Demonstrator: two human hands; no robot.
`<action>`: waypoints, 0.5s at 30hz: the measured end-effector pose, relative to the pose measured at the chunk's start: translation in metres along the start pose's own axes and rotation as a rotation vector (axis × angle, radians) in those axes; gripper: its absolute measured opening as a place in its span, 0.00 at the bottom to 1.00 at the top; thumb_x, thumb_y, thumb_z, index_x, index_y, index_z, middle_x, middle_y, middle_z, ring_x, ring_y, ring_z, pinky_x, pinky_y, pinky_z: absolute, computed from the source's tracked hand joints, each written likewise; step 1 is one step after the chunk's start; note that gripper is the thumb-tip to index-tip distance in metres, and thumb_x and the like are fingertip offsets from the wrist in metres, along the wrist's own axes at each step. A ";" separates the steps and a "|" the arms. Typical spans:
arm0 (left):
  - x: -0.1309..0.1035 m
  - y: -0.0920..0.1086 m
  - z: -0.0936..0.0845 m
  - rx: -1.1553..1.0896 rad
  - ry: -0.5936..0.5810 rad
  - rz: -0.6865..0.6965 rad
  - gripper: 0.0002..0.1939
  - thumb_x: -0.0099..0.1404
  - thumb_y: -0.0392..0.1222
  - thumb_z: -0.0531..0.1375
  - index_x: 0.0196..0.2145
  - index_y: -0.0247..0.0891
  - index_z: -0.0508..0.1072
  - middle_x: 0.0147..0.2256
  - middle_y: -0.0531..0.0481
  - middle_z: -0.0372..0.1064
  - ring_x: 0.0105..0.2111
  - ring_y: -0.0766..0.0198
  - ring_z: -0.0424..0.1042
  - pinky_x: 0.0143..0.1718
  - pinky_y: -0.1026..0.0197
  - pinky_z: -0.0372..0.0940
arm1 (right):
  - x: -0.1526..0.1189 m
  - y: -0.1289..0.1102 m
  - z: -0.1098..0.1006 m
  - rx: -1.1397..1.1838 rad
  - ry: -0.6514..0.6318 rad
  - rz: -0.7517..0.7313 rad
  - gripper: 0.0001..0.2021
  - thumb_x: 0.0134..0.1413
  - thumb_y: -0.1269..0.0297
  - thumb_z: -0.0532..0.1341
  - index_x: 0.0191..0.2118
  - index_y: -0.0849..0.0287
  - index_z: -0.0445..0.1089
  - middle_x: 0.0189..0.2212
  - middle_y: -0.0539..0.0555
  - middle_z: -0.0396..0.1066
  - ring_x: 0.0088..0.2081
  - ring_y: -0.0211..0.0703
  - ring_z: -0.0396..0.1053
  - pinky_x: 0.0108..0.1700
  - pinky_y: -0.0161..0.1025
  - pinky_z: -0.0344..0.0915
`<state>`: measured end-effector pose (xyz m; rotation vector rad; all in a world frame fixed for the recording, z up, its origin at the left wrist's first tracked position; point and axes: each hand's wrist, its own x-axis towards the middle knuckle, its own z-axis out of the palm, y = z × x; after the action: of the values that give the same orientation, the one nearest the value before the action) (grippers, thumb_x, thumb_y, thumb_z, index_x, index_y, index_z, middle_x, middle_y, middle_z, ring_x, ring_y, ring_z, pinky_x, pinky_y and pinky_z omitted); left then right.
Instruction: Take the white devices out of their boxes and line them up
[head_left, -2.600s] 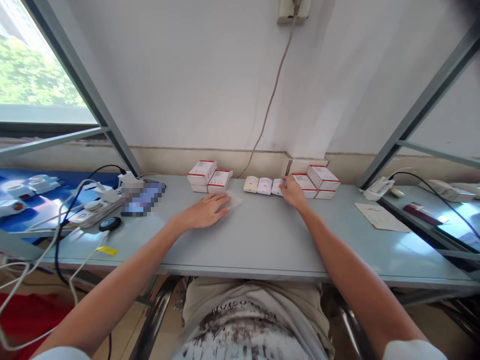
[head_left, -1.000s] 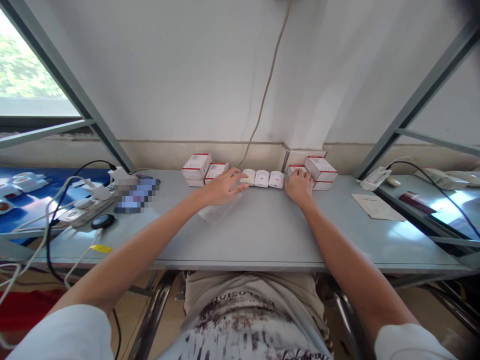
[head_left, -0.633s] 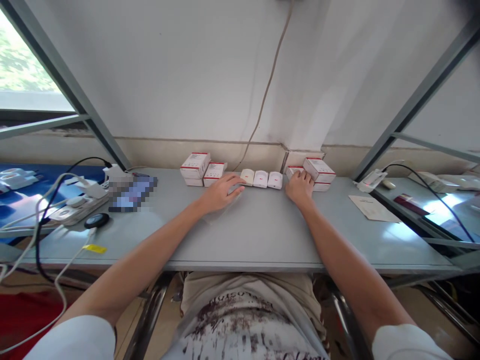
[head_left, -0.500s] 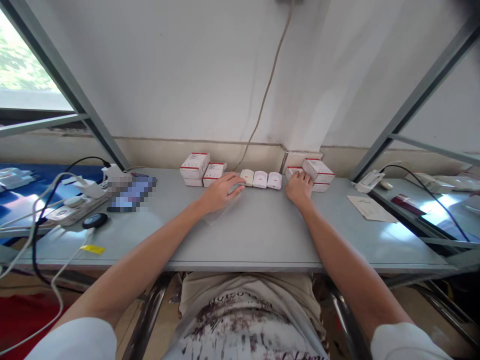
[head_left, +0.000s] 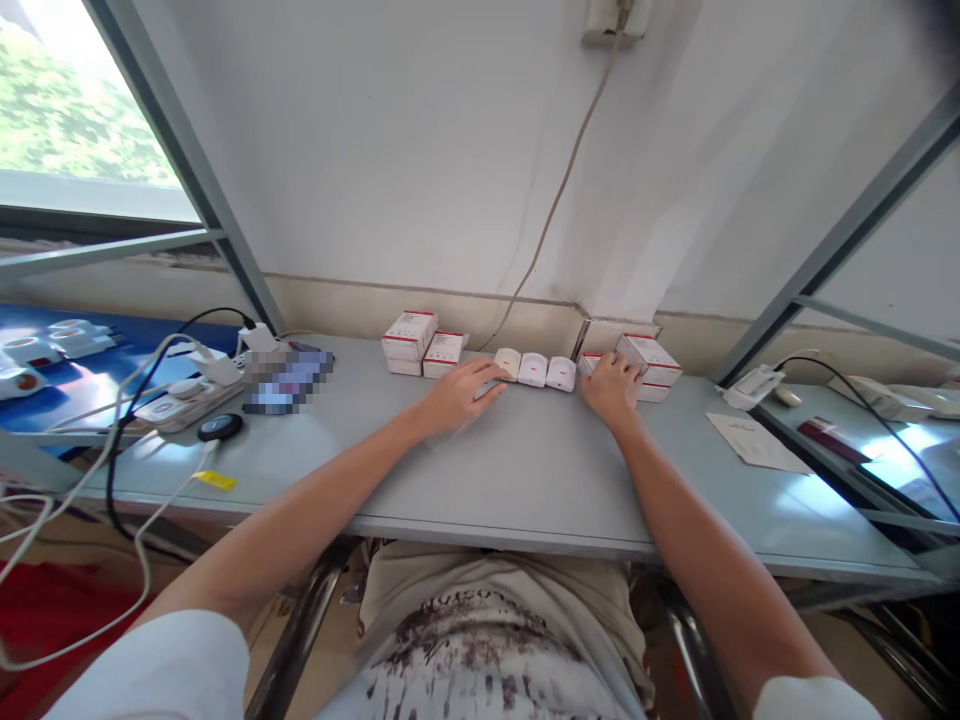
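Observation:
My left hand (head_left: 463, 394) is palm down on the grey desk (head_left: 517, 470), its fingers stretched out and the thumb apart. Its fingertips reach the cream-white device (head_left: 508, 362) at the left end of a short row. Two more white devices, a middle one (head_left: 533, 369) and a right one (head_left: 561, 373), stand alongside, each with a small red mark. My right hand (head_left: 613, 390) has bent fingers over a low white box with red edging (head_left: 589, 363), mostly covered by the hand. Touching or close to that hand is a stack of two similar boxes (head_left: 652, 365).
More red-edged boxes, a stack (head_left: 409, 341) and a lower one (head_left: 445, 353), stand left of the devices. Further left are a blurred phone (head_left: 289, 385), a power strip (head_left: 176, 405), a black round device (head_left: 220, 427) and cables. Paper (head_left: 757, 443) lies right, near a metal frame (head_left: 810, 265).
The view has shifted, so everything appears slightly lower and further right. Both hands stay at nearly the same places beside the devices and boxes.

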<state>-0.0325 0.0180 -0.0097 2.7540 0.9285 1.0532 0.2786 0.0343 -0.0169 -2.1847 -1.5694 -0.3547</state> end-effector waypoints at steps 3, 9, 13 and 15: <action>0.000 -0.001 0.002 -0.020 0.014 0.014 0.19 0.82 0.51 0.52 0.57 0.42 0.77 0.55 0.43 0.75 0.55 0.53 0.76 0.58 0.50 0.71 | 0.001 0.001 -0.003 0.024 -0.027 0.017 0.26 0.60 0.63 0.63 0.60 0.71 0.65 0.60 0.82 0.66 0.58 0.80 0.68 0.58 0.66 0.65; 0.000 0.002 0.002 -0.071 0.065 0.031 0.17 0.83 0.50 0.52 0.55 0.42 0.77 0.53 0.44 0.76 0.54 0.55 0.76 0.56 0.51 0.72 | 0.004 0.000 -0.017 0.201 0.253 -0.023 0.31 0.56 0.63 0.63 0.64 0.65 0.60 0.63 0.77 0.63 0.60 0.75 0.66 0.60 0.68 0.62; -0.001 0.005 0.002 -0.084 0.093 0.036 0.16 0.82 0.49 0.53 0.58 0.42 0.75 0.53 0.44 0.76 0.54 0.54 0.76 0.57 0.50 0.71 | 0.001 -0.014 -0.020 0.532 0.385 -0.117 0.43 0.53 0.62 0.63 0.73 0.58 0.49 0.67 0.70 0.60 0.65 0.68 0.62 0.66 0.67 0.60; -0.001 0.004 0.003 -0.079 0.092 0.037 0.17 0.82 0.50 0.54 0.61 0.42 0.72 0.54 0.43 0.76 0.54 0.53 0.76 0.58 0.48 0.71 | -0.004 -0.025 -0.018 0.762 0.295 -0.149 0.47 0.53 0.60 0.64 0.76 0.54 0.44 0.65 0.67 0.64 0.63 0.63 0.66 0.65 0.65 0.64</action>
<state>-0.0292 0.0142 -0.0113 2.6892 0.8300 1.2040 0.2541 0.0296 0.0017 -1.3732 -1.3943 -0.0841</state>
